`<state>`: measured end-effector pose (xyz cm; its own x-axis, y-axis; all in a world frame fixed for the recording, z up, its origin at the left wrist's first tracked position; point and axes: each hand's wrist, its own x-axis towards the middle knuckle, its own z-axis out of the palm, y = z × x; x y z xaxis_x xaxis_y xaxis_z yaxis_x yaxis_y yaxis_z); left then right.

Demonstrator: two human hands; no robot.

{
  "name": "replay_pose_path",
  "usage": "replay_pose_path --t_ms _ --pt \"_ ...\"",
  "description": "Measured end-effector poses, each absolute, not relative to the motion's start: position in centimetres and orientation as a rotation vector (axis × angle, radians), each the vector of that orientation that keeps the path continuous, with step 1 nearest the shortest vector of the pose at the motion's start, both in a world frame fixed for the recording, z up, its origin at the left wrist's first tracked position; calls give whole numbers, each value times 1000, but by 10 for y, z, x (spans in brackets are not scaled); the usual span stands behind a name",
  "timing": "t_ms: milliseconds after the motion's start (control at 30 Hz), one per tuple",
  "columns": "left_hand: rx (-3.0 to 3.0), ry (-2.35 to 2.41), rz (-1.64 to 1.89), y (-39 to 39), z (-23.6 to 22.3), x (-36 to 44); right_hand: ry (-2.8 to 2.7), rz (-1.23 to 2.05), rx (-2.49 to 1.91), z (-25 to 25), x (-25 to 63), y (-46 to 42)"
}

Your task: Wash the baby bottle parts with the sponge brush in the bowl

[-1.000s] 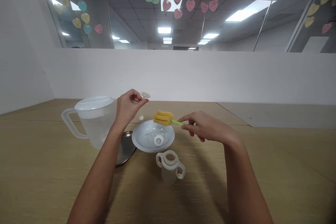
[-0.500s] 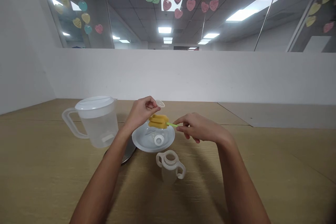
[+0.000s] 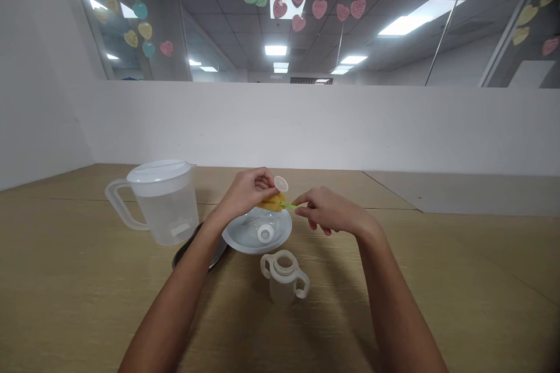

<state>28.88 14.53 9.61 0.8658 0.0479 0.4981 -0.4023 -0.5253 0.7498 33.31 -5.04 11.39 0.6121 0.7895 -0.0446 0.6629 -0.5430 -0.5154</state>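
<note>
Over the bowl, my left hand (image 3: 248,190) pinches a small translucent round cap (image 3: 281,184), its open rim tipped toward me. My right hand (image 3: 326,210) grips the thin green handle of a sponge brush (image 3: 272,204). Its yellow sponge head lies just under the cap and is partly hidden by my left fingers; I cannot tell if they touch. Below is a white bowl (image 3: 236,237) holding a white ring (image 3: 265,233) and what looks like water. Nearer to me stands a translucent two-handled baby bottle (image 3: 283,282), its top uncovered.
A lidded plastic pitcher (image 3: 168,204) with clear contents stands at the left. A dark-rimmed round tray or plate (image 3: 188,247) lies partly under my left forearm, beside the bowl. Behind the wooden table (image 3: 459,280) rises a white wall with a window bearing heart-shaped notes.
My left hand has moved right and slightly down, bringing the cap over the brush's sponge head. The right hand has barely moved and still holds the handle.
</note>
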Motion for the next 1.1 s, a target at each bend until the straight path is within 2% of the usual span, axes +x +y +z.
replay_pose_path --t_ms 433,700,867,1100 --pt "2093 -138 710 175 112 278 -963 247 -2535 101 354 -49" --pt "2296 97 209 235 114 247 -874 174 -2511 114 347 -74" --pt "2435 587 -226 261 87 262 -836 142 -2520 117 343 -81" --pt "2455 807 -421 272 43 288 -799 98 -2528 122 334 -87"
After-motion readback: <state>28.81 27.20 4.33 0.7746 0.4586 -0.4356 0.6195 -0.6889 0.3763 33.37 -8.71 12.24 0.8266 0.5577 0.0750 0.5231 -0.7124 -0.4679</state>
